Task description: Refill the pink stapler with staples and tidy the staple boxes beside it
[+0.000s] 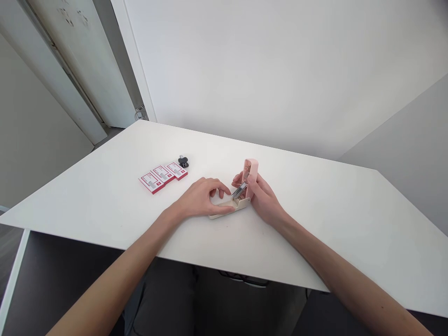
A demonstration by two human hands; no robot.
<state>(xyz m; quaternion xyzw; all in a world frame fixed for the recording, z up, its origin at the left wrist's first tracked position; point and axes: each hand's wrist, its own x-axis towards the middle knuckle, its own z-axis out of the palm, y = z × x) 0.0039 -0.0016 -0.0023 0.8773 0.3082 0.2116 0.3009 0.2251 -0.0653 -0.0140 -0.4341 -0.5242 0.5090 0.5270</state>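
A pink and cream stapler (251,171) rests on the white table (308,210), its pink top swung up nearly vertical from the cream base. Between top and base the metal staple magazine (239,191) sticks out at a slant. My right hand (265,198) is closed around the raised pink top, thumb on its inner side. My left hand (199,198) is curled over the cream base, thumb along its near side and fingertips close to the magazine. Whether those fingertips touch the magazine I cannot tell.
Left of my hands lie three red and white staple boxes (163,174) in a slanting row. Just behind them sits a small black object (183,161), perhaps a staple remover. A white wall (266,70) rises behind the table's back edge.
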